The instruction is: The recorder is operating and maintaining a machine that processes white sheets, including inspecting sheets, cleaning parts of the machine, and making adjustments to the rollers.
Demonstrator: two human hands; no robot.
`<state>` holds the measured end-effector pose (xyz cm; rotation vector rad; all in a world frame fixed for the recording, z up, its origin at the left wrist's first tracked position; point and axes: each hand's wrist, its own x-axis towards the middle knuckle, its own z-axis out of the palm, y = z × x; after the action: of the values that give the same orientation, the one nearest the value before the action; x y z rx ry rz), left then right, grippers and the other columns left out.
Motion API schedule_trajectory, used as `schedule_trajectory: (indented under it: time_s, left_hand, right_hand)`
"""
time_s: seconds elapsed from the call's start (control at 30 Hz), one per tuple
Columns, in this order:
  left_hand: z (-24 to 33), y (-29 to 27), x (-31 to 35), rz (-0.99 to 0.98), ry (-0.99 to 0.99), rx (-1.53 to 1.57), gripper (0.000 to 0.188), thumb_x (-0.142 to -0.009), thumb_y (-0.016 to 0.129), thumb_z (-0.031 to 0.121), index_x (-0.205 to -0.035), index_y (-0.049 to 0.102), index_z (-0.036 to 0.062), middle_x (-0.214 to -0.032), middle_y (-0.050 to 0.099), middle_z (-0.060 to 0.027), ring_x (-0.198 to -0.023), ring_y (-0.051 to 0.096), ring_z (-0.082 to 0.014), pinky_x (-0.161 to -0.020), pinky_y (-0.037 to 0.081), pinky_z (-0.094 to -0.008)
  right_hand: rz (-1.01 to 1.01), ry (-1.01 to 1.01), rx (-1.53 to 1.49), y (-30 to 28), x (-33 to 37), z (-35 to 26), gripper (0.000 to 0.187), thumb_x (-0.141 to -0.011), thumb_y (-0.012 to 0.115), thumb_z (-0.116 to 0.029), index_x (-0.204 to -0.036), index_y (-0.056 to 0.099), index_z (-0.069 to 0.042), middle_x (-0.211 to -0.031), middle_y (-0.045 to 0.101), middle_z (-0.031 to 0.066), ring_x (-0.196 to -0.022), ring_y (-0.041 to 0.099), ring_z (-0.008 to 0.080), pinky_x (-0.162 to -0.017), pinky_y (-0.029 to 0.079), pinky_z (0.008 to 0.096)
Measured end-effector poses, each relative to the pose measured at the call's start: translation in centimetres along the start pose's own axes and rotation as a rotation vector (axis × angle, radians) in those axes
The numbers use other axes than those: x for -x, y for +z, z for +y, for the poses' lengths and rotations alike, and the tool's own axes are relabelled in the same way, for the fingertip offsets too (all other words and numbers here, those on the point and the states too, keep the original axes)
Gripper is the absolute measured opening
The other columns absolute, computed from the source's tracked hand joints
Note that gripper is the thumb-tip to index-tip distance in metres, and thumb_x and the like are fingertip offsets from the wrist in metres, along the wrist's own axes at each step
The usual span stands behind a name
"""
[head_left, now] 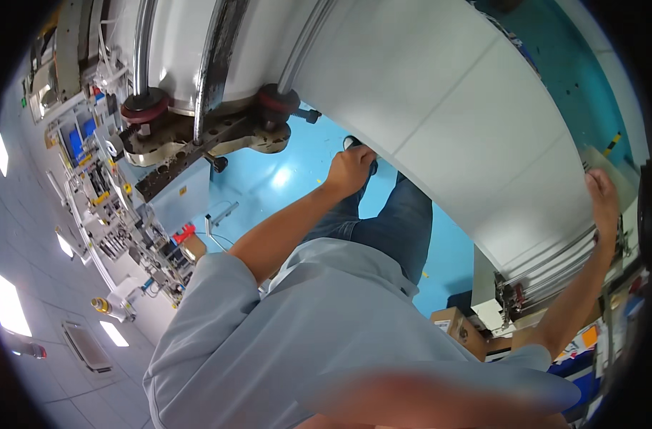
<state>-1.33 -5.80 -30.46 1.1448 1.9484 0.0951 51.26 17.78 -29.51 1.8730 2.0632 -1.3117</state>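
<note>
The left hand [349,173] is curled at or just beside the near edge of a wide white sheet [476,121]; whether its fingers pinch that edge, I cannot tell. The right hand [603,196], also curled, is at the sheet's right side, its hold equally unclear. A matched, gentle touch would probably serve best (a lopsided pull might crease it). Farther out, upper left, metal rods [301,53] meet a stained bracket [176,170], best given clearance.

A passable gap over the blue floor [258,187] separates the left hand [350,171] from the metal bracket [233,133]. The white sheet [476,136] bars the way across to the right hand [603,193].
</note>
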Motion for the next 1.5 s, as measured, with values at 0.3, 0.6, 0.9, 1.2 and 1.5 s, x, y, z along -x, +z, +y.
schedule_trajectory:
  time_s: [0.3,0.6,0.9,1.2,1.5]
  left_hand:
    - [-3.0,3.5,-3.7,0.138,0.168,-0.215,0.012,-0.080,0.058,0.008,-0.080,0.063,-0.0024,-0.078,0.064,-0.0213,-0.072,0.064,-0.0388,-0.062,0.051,-0.0435]
    - [-2.4,4.7,-4.9,0.223,0.370,-0.368,0.021,-0.078,0.059,0.013,-0.095,0.065,0.0018,-0.089,0.065,-0.0192,-0.087,0.063,-0.0355,-0.072,0.052,-0.0392]
    - [-2.1,2.1,-5.0,0.176,0.314,-0.017,0.025,-0.079,0.065,0.012,-0.101,0.063,0.0016,-0.096,0.066,-0.0188,-0.091,0.063,-0.0392,-0.077,0.051,-0.0403]
    - [-0.5,1.9,-4.4,0.228,0.249,-0.049,0.017,-0.081,0.059,0.011,-0.093,0.065,0.0009,-0.091,0.067,-0.0191,-0.090,0.062,-0.0394,-0.073,0.051,-0.0406]
    - [-2.3,3.8,-4.4,0.286,0.240,-0.162,0.014,-0.074,0.057,0.008,-0.081,0.068,0.0043,-0.076,0.066,-0.0193,-0.072,0.065,-0.0355,-0.062,0.050,-0.0449]
  right_hand:
    - [-0.063,0.007,-0.215,0.5,-0.4,-1.3,0.018,-0.096,0.053,-0.019,-0.093,0.056,-0.002,-0.077,0.049,-0.0041,-0.072,0.040,0.0046,-0.066,0.034,0.0210]
    - [-0.171,0.050,-0.070,-1.4,0.3,1.7,0.018,-0.094,0.054,-0.021,-0.092,0.052,-0.003,-0.083,0.048,-0.0032,-0.081,0.043,0.0074,-0.076,0.036,0.0210]
    - [0.024,0.071,-0.048,0.0,0.9,0.2,0.027,-0.096,0.053,-0.025,-0.105,0.060,-0.001,-0.094,0.058,-0.0014,-0.091,0.051,0.0077,-0.086,0.038,0.0218]
    - [0.475,-0.023,-0.217,2.4,1.1,-4.0,0.027,-0.094,0.057,-0.026,-0.113,0.064,-0.007,-0.089,0.059,-0.0021,-0.084,0.053,0.0072,-0.078,0.041,0.0204]
    - [0.255,-0.312,-0.466,14.8,6.4,-21.3,0.014,-0.088,0.063,-0.010,-0.097,0.063,0.000,-0.081,0.064,0.0045,-0.072,0.056,0.0108,-0.069,0.047,0.0249]
